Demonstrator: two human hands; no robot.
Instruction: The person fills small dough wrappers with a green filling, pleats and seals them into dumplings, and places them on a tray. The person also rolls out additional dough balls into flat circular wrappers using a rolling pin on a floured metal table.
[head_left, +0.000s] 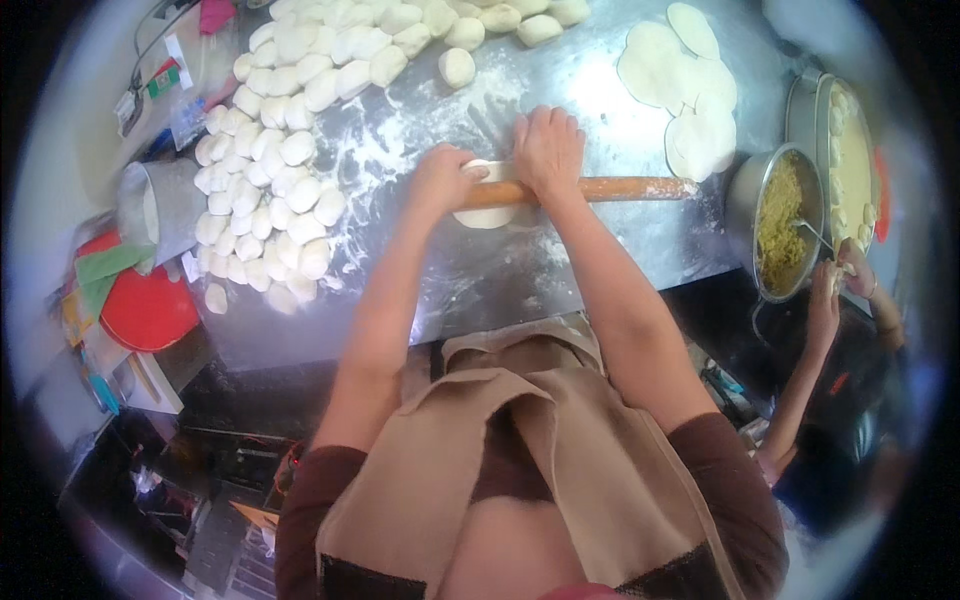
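A wooden rolling pin lies across a flattened disc of dough on the floured metal table. My left hand is curled over the pin's left end, its fingertips touching the dough just beyond it. The heel of my right hand bears on the pin near its middle, fingers stretched forward and close together. Part of the disc is hidden beneath the pin and hands. One single dough ball rests ahead of my hands.
Many dough balls cover the table's left and back. Rolled dough sheets overlap at right, near a metal bowl of yellowish filling with a spoon. Beyond, a round tray holds shaped pieces. Another person's hands hold dough beside the bowl.
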